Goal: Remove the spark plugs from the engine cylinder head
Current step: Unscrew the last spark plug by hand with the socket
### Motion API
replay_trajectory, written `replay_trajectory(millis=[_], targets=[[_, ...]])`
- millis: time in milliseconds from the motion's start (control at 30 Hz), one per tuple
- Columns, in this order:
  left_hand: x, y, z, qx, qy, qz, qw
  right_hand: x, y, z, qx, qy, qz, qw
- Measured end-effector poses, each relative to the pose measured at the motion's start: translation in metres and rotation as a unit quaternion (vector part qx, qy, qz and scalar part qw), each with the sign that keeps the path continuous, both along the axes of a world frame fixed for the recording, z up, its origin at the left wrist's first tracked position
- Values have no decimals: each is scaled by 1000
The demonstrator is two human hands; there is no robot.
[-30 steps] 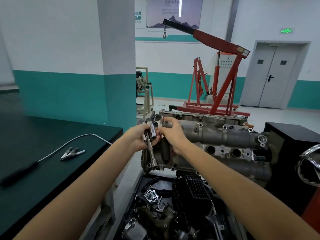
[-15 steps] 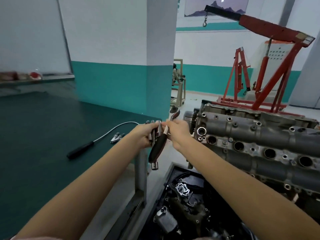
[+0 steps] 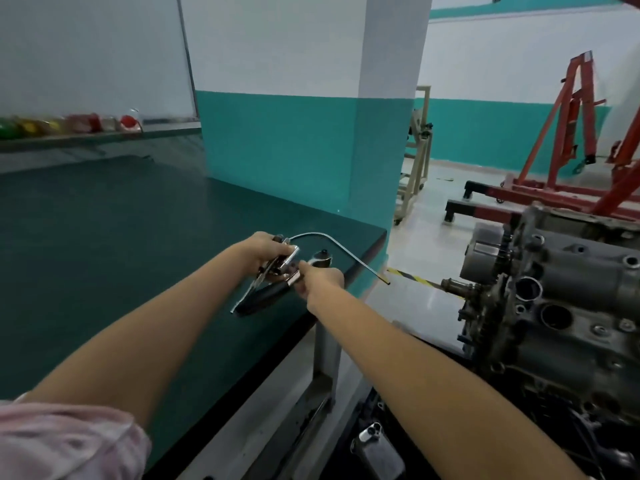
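**A:** What is the job right now?

**B:** As I judge it, getting the plug out of the socket tool [image 3: 277,270] over the green bench [image 3: 104,254], near its right edge. The left hand [image 3: 268,249] has its fingers curled tight around the chrome socket end; the right hand [image 3: 320,282] pinches at the tool's mouth with its fingertips together.

**A:** How to do it well?

**B:** Keep the left grip steady, pull straight along the socket, and stay above the bench so nothing drops to the floor.

**A:** Which way does it lie?

**B:** Its long axis slants; the black handle [image 3: 263,299] points down-left, toward the bench's near edge. The cylinder head [image 3: 554,306] stands well apart, off the right edge.
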State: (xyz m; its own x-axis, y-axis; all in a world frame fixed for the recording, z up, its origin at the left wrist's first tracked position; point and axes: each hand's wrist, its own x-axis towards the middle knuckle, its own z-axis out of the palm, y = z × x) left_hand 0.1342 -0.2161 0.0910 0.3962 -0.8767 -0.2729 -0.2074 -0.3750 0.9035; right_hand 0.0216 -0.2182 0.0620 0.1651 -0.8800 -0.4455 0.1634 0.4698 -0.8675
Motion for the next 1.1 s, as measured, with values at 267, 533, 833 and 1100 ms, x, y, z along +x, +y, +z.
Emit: replay_trajectory(millis=[267,533,833,1100], targets=[[32,-22,-27,-14,-171,-16,985,6,-11,-15,-4,44,47,998],[38,-33,-39,-18,-286,-12,958,11,-26,-20,-39,126,110,985],[32,-33,-52,-25,-286,-1,958,12,-29,-37,-124,211,121,962],[32,-21,-54,-35,-263,-40,963,3,-44,-24,-163,314,236,905]])
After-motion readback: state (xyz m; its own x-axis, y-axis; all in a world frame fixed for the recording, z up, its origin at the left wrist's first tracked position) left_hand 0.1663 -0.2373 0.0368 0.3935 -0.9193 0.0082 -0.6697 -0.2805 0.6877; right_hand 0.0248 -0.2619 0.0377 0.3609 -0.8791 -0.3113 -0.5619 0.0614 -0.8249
